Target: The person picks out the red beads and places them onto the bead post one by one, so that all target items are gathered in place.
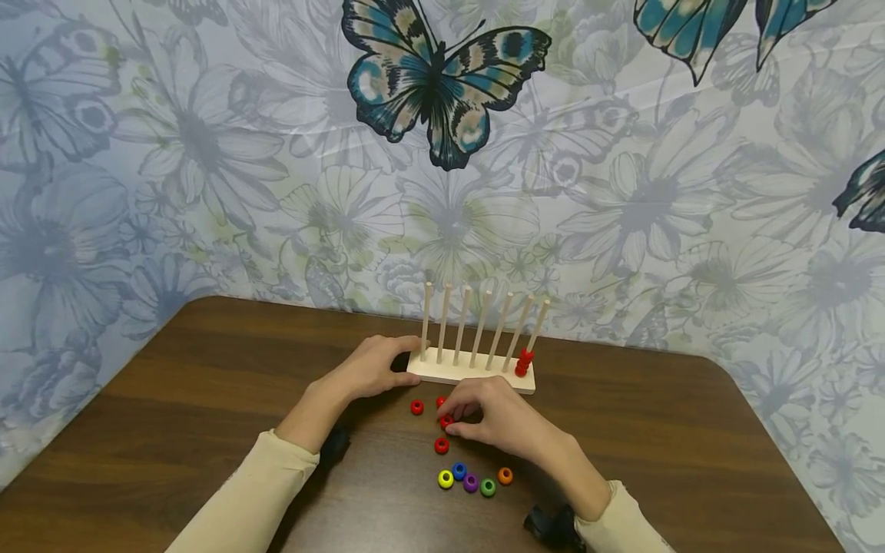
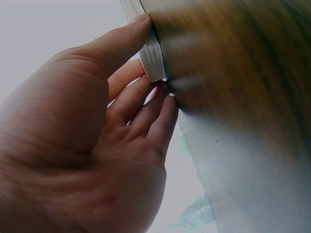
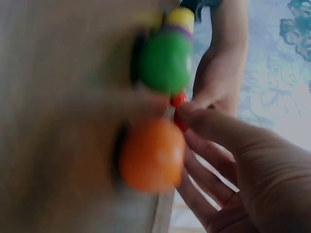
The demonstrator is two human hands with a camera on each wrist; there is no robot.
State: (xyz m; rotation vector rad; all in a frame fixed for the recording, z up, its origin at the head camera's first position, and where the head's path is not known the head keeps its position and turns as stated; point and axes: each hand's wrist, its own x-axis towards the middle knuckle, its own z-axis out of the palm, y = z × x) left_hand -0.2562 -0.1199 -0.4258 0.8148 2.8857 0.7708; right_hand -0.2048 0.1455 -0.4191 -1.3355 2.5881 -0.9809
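A pale wooden peg stand (image 1: 442, 372) with several upright rods stands near the back of the table. Its left end sits between the thumb and fingers of my left hand (image 1: 369, 367), and the left wrist view shows that hand (image 2: 121, 121) gripping the base's end (image 2: 154, 60). Red beads (image 1: 523, 364) are stacked on the rightmost rod. In front of the stand, my right hand (image 1: 501, 415) pinches a red bead (image 1: 446, 422) between thumb and fingertips. Loose red beads lie around it, one on the left (image 1: 417, 407) and one nearer (image 1: 441, 445).
Closer to me lie a yellow bead (image 1: 445, 479), a blue bead (image 1: 459, 471), a purple bead (image 1: 471, 483), a green bead (image 1: 487, 488) and an orange bead (image 1: 505, 476). A butterfly-printed cloth (image 1: 276, 192) hangs behind the brown wooden table (image 1: 657, 430).
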